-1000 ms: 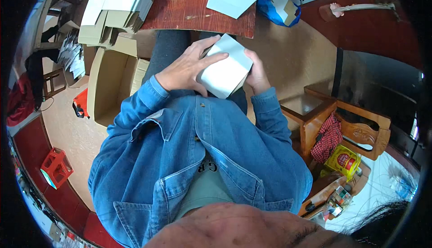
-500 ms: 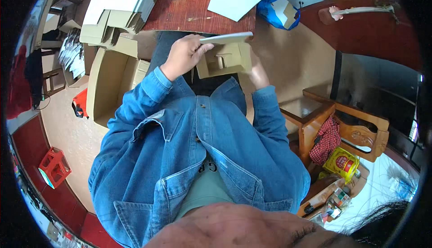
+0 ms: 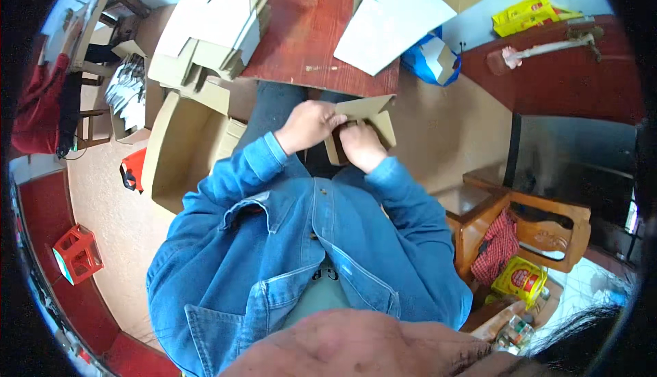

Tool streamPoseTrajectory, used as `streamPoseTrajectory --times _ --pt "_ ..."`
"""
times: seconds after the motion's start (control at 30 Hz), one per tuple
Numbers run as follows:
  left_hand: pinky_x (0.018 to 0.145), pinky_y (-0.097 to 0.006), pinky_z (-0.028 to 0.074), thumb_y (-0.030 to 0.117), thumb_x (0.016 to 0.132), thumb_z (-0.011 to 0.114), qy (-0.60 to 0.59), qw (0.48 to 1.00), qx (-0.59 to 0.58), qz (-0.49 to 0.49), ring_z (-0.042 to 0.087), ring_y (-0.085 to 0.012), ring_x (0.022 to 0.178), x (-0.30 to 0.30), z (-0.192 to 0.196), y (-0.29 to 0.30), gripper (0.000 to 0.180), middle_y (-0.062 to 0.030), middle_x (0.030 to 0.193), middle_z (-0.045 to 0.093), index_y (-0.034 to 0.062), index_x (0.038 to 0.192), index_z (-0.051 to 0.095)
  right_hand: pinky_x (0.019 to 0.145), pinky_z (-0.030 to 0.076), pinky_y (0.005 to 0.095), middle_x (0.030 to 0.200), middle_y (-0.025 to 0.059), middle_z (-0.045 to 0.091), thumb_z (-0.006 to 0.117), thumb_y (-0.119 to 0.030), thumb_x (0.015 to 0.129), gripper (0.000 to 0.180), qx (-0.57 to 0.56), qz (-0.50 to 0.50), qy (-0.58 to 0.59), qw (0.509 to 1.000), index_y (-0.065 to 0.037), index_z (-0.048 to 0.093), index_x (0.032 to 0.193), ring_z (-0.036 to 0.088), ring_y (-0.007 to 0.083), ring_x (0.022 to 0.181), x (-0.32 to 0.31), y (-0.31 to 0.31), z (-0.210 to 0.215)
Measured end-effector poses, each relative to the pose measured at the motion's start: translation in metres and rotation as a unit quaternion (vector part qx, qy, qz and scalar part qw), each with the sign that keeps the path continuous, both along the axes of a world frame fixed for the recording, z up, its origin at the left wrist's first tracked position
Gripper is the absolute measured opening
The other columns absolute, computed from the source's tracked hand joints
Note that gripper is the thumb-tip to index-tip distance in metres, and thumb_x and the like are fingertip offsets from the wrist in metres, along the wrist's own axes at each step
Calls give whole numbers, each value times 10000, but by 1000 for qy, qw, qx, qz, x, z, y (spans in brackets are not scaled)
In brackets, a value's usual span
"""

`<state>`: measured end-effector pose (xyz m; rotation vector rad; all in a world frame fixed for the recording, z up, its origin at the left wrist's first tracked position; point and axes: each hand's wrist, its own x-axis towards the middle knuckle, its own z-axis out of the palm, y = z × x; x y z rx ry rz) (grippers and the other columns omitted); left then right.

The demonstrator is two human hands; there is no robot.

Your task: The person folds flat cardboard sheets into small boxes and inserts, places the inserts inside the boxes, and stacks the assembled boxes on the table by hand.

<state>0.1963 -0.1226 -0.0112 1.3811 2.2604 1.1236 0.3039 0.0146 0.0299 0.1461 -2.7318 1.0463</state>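
Plainly half-folded, the cardboard box blank point(image 3: 366, 125) sits at twelve o'clock over the lap, below the desk point(image 3: 311, 41). Left hand point(image 3: 309, 125) pinches its flap; right hand point(image 3: 359, 145) clamps the lower panel. Flaps remain untucked; flat blanks point(image 3: 205, 34) wait at ten o'clock.

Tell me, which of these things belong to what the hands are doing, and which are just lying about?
In hand:
- cardboard piece, brown side showing, held by the left hand and right hand

Probably the same work:
- stack of flat cartons
- open brown box

Lying about:
- red crate
- yellow packet
- blue bag
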Motion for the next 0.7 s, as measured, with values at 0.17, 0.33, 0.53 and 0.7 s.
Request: streamPoseTrajectory --times 0.17,0.33,0.53,0.7 --pt "860 -364 502 238 796 807 -309 944 86 -78 632 -290 953 -7 -32 -23 509 -181 1092 648 16 1205 600 715 519 450 894 182 699 588 -49 831 165 45 29 -30 998 -5 708 935 643 384 778 -4 7 -20" --pt "1107 -421 402 177 549 921 -232 960 128 -94 516 -395 1227 28 -52 -29 1125 -231 1416 485 19 1503 346 735 516 475 902 208 695 582 -73 806 193 96 38 -68 992 7 697 939 641 419 791 -1 14 -39" --pt "1092 -455 418 186 505 918 -135 987 65 -62 520 -406 1227 30 -76 -11 1145 -222 1410 499 -3 1489 363 758 512 505 912 239 690 575 -102 776 234 151 18 -128 980 21 685 943 638 461 807 9 28 -63" --pt "1102 -446 409 223 532 907 -233 964 -11 -125 515 -388 1253 13 -55 -17 1134 -210 1420 499 7 1500 356 760 529 505 921 244 718 661 -149 762 217 195 5 -217 956 6 709 905 667 450 795 15 31 -70"
